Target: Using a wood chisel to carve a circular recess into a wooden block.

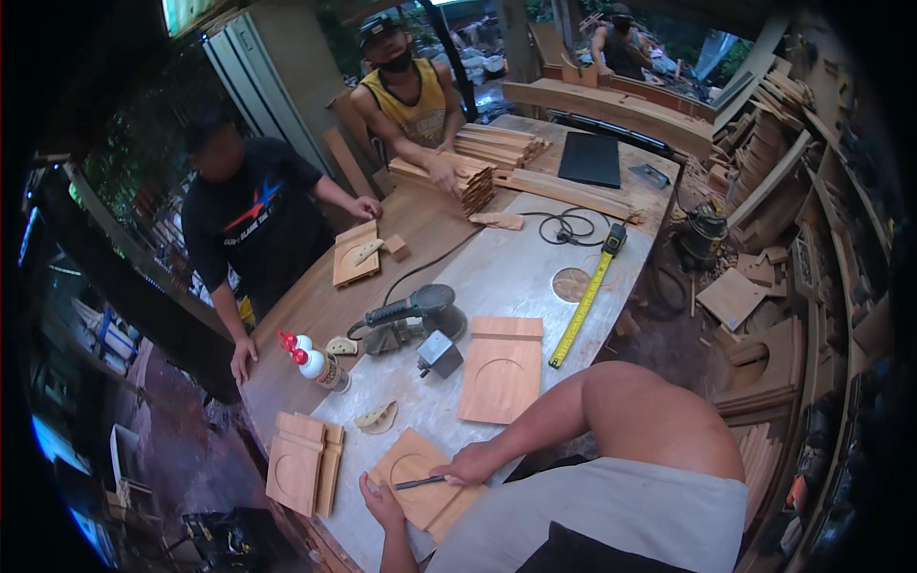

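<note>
Low in the head view, my left hand [380,501] grips the left edge of a square wooden board [413,451] with a recessed circle. My right hand [466,467] holds a slim dark tool [417,483] that lies across that circle, its exact kind unclear. Just left are two stacked grooved boards [294,449], and above right lies another grooved board [501,358]. A pale curved piece [376,417], glue bottles with red caps [320,372], a metal block [439,355] and a corded sander [430,310] rest nearby on the silver worktop [564,239].
An extended tape measure [587,301] lies on the right. Two co-workers [263,220] [411,100] stand across the bench near wood strips [473,186] and a small board [353,263]. A third person [626,53] is behind. A shop vacuum [697,239] and wood offcuts [735,296] crowd the right.
</note>
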{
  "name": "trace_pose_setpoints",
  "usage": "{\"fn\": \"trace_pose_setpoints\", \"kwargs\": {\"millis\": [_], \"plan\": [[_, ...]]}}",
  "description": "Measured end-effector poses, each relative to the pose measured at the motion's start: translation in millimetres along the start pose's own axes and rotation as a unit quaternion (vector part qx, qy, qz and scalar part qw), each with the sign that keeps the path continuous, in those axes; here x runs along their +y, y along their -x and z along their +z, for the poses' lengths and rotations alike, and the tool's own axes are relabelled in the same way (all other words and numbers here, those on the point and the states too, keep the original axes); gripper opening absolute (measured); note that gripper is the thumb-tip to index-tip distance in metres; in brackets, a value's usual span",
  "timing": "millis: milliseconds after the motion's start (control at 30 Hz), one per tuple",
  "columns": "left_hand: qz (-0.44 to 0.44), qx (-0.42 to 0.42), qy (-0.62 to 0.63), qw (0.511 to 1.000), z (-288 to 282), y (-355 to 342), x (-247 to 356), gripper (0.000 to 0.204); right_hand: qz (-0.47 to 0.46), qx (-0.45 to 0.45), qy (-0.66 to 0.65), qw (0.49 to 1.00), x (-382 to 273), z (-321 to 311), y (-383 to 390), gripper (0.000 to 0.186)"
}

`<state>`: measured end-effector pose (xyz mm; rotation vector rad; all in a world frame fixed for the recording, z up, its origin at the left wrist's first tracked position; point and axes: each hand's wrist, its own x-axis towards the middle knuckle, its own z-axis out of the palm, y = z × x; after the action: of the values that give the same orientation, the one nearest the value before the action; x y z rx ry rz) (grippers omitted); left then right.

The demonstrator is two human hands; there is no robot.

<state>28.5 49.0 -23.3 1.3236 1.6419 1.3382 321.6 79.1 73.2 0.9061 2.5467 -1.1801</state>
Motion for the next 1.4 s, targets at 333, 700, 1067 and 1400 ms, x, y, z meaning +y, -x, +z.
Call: {"fn": "trace_pose_setpoints", "kwargs": {"millis": [333,700,1067,1400], "plan": [[-0.014,0.010,0.024,1.000,1.8,-0.9,1.9,0.052,-0.032,0.032,0.011,0.999,9.3,10.8,-9.3,0.056],[-0.026,0.004,0.016,1.000,-3.1,-2.2,-8.9,0.051,-0.041,0.047,0.027,0.998,7.5,10.8,-6.0,0.055],[-0.048,-0.002,0.045,0.998,-1.5,-0.7,-6.4,0.052,-0.032,0.041,0.023,0.998,7.6,12.7,-5.5,0.057],[0.015,0.007,0.050,0.999,-1.7,-5.9,-19.4,0.054,-0.026,0.037,0.006,0.999,6.2,10.0,-3.0,0.058]]}}
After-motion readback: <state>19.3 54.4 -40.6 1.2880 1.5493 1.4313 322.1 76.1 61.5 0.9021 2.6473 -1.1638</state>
